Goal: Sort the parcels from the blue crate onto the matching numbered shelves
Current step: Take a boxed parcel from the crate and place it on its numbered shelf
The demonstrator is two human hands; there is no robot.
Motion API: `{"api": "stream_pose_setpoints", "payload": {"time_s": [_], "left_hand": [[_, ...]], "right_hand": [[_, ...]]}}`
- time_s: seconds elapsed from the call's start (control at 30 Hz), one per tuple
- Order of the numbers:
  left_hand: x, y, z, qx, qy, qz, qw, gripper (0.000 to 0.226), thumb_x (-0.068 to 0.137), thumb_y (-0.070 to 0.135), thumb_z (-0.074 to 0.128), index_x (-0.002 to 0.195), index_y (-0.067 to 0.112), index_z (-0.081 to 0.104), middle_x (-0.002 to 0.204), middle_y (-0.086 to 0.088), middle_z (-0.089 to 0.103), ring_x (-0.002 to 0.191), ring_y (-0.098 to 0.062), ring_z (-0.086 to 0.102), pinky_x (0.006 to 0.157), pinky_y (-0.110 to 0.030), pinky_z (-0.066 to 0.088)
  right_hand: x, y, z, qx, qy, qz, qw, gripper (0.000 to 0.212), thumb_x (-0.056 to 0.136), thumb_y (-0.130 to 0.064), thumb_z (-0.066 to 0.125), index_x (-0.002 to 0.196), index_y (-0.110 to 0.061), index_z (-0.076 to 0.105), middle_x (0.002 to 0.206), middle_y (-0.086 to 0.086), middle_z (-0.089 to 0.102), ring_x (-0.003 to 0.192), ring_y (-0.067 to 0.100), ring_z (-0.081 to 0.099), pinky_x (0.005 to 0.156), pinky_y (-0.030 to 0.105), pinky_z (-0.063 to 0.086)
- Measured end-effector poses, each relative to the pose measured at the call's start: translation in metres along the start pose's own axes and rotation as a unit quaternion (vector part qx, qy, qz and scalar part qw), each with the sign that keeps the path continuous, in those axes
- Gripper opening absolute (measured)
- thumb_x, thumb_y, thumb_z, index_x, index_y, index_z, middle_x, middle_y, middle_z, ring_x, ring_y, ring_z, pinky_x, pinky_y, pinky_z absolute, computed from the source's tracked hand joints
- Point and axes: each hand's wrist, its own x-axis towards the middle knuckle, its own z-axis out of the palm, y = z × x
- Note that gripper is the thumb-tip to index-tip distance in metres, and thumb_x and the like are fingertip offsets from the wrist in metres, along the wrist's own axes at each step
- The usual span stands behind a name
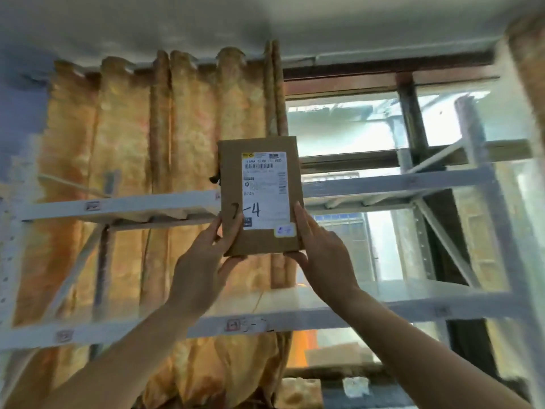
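A flat brown cardboard parcel (261,196) is held upright at arm's length in front of the upper shelf (118,205). Its white shipping label carries a handwritten number ending in "-4". My left hand (203,261) grips the parcel's lower left corner, thumb on the front and fingers under the bottom edge. My right hand (321,255) holds the lower right edge, fingers along the side. A lower shelf beam (383,312) crosses behind my forearms and bears small tags and a handwritten number. The blue crate is out of view.
The white metal shelving rack has diagonal braces and an upright post (507,231) at the right. An orange-gold curtain (165,143) hangs behind the rack on the left, a window (368,128) on the right. Some parcels (298,394) lie low on a shelf.
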Motion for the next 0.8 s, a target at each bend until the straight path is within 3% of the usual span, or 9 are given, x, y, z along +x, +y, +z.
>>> {"api": "stream_pose_setpoints", "payload": {"time_s": [0.1, 0.27, 0.4, 0.5, 0.67, 0.73, 0.8], "left_hand": [[0.030, 0.051, 0.050, -0.050, 0.027, 0.010, 0.998, 0.084, 0.075, 0.016, 0.077, 0.144, 0.029, 0.031, 0.143, -0.012, 0.046, 0.091, -0.028, 0.063, 0.057, -0.039, 0.059], [0.069, 0.122, 0.123, -0.097, 0.067, 0.043, 0.992, 0.082, 0.082, 0.009, 0.069, 0.146, 0.016, 0.018, 0.148, -0.015, 0.037, 0.119, -0.034, 0.052, 0.075, -0.044, 0.058], [0.085, 0.151, 0.162, -0.098, 0.072, 0.055, 0.991, 0.089, 0.077, 0.007, 0.073, 0.144, 0.005, 0.015, 0.134, -0.018, 0.053, 0.109, -0.035, 0.060, 0.071, -0.040, 0.060], [0.094, 0.158, 0.186, -0.065, 0.078, 0.058, 0.993, 0.090, 0.067, 0.004, 0.080, 0.139, -0.004, 0.026, 0.126, -0.021, 0.059, 0.096, -0.033, 0.067, 0.066, -0.038, 0.060], [0.122, 0.154, 0.217, -0.051, 0.078, 0.087, 0.992, 0.097, 0.066, 0.004, 0.080, 0.144, 0.002, 0.021, 0.136, -0.021, 0.050, 0.102, -0.032, 0.066, 0.067, -0.039, 0.061], [0.137, 0.149, 0.228, -0.056, 0.084, 0.106, 0.989, 0.097, 0.068, 0.000, 0.078, 0.143, 0.005, 0.018, 0.141, -0.022, 0.044, 0.105, -0.034, 0.064, 0.066, -0.039, 0.061], [0.150, 0.144, 0.239, -0.053, 0.095, 0.113, 0.988, 0.093, 0.071, -0.006, 0.073, 0.145, 0.004, 0.016, 0.146, -0.022, 0.036, 0.112, -0.037, 0.058, 0.075, -0.042, 0.060]], "right_hand": [[-0.003, 0.069, -0.023, -0.033, -0.012, -0.015, 0.999, 0.083, 0.080, -0.023, 0.074, 0.149, -0.015, 0.028, 0.144, 0.015, 0.047, 0.093, 0.032, 0.066, 0.076, 0.045, 0.058], [-0.002, 0.173, -0.041, -0.035, -0.003, -0.045, 0.998, 0.088, 0.086, -0.015, 0.068, 0.152, -0.022, 0.011, 0.152, 0.013, 0.036, 0.121, 0.028, 0.056, 0.090, 0.047, 0.055], [-0.004, 0.232, -0.041, -0.025, -0.009, -0.084, 0.996, 0.092, 0.089, -0.009, 0.065, 0.151, -0.025, 0.000, 0.155, 0.012, 0.030, 0.122, 0.023, 0.055, 0.090, 0.040, 0.056], [-0.004, 0.262, -0.032, -0.015, 0.002, -0.100, 0.995, 0.097, 0.082, -0.004, 0.071, 0.150, -0.026, 0.004, 0.151, 0.015, 0.035, 0.117, 0.024, 0.060, 0.086, 0.041, 0.058], [0.007, 0.295, -0.013, 0.005, 0.035, -0.090, 0.995, 0.101, 0.072, -0.003, 0.080, 0.148, -0.021, 0.016, 0.144, 0.015, 0.047, 0.103, 0.022, 0.069, 0.076, 0.035, 0.060], [0.013, 0.304, -0.004, 0.017, 0.055, -0.084, 0.995, 0.093, 0.076, -0.007, 0.077, 0.148, -0.020, 0.020, 0.143, 0.014, 0.047, 0.105, 0.021, 0.068, 0.079, 0.036, 0.058], [0.021, 0.309, 0.003, 0.037, 0.075, -0.076, 0.994, 0.082, 0.082, -0.010, 0.072, 0.149, -0.021, 0.025, 0.145, 0.012, 0.045, 0.111, 0.019, 0.065, 0.087, 0.033, 0.054]]}}
